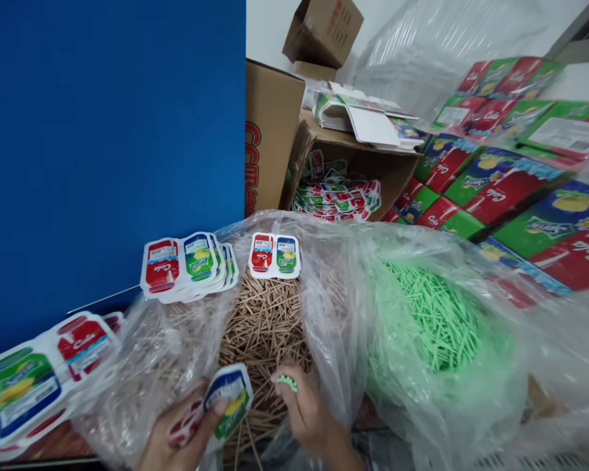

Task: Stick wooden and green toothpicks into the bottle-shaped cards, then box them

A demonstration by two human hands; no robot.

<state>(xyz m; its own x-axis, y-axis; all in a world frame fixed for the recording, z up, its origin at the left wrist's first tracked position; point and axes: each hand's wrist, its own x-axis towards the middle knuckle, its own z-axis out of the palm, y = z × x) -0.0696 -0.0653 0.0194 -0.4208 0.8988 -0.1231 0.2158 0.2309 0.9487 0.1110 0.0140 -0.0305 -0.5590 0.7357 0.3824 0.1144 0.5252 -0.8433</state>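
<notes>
My left hand (179,428) is closed around a double packet (235,399) printed Cola in red and Sprite in green and blue, its two halves bent towards each other. A small bundle of light green sticks (287,381) pokes end-on out of my closed right hand (309,415). Both hands hover low over brown sticks (269,314) heaped in a clear plastic bag (328,327). One flat double packet (275,255) lies on top of that heap. To its left is a fanned stack of the same packets (191,265).
Larger packets (24,386) lie at the far left beside a blue panel (112,131). Green sticks (439,320) fill a clear bag at right. Behind, a cardboard box (397,176) holds many packets. Printed Cola and Sprite cartons (510,190) are stacked at right.
</notes>
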